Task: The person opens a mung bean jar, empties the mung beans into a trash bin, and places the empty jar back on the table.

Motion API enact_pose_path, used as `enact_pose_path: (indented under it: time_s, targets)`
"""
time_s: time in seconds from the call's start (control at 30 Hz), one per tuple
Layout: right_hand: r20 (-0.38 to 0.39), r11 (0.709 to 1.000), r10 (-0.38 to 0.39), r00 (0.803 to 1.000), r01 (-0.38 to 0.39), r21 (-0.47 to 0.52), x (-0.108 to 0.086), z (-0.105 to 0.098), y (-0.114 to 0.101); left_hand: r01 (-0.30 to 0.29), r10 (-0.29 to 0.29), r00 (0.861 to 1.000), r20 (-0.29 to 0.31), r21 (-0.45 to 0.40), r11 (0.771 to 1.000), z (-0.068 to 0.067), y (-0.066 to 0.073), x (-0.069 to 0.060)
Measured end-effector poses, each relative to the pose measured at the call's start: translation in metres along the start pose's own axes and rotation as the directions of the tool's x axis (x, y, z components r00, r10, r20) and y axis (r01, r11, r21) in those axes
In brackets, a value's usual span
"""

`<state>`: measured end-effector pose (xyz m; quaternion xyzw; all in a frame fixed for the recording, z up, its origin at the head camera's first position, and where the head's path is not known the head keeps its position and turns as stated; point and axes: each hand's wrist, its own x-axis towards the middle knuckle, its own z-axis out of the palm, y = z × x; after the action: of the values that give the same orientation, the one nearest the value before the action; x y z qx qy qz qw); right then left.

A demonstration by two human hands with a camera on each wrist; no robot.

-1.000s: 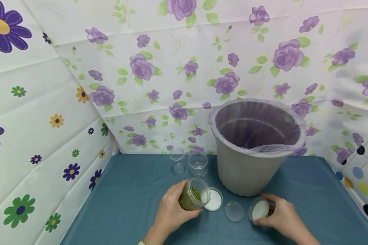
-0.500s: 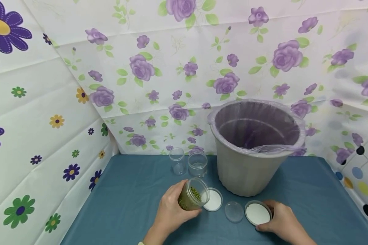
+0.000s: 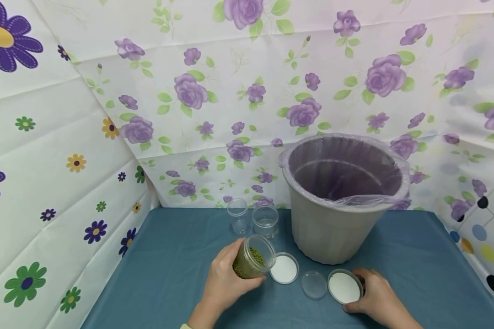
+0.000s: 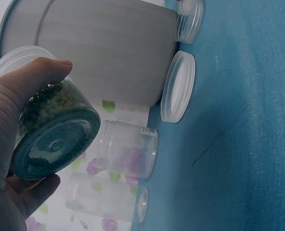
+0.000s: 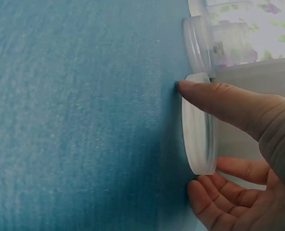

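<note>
My left hand grips a clear plastic jar partly filled with small green beans, tilted with its uncovered mouth to the right, above the table. The left wrist view shows the jar's base and the thumb across its side. On the right, my right hand holds a white-lined round lid by its edge, low at the tabletop. Thumb and fingers sit at opposite sides of this lid in the right wrist view. Between the hands lie another white-lined lid and a smaller clear lid.
A large grey bucket with a plastic liner stands behind the lids. To its left are two clear containers, one narrow and one wider. Flowered sheets hang behind and beside the blue-covered table.
The lid in my right hand went from tilted to lying flat, white lining upward. My left hand shifted slightly left with the jar of beans.
</note>
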<state>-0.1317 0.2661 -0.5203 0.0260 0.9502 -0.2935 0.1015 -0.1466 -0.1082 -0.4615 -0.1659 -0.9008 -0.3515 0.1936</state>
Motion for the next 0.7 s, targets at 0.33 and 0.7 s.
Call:
enact_pose_path:
  time_s: [0.33, 0.7]
  targets:
    - [0.024, 0.999, 0.032, 0.999, -0.032, -0.005, -0.009, -0.031, -0.016, 0.068, -0.073, 0.997, -0.041, -0.097, 0.993, -0.01, -0.001, 0.004]
    - [-0.126, 0.997, -0.04, 0.991, 0.032, -0.068, -0.018, -0.114, -0.037, 0.103, -0.122, 0.99, -0.075, -0.224, 0.969, -0.023, 0.003, 0.014]
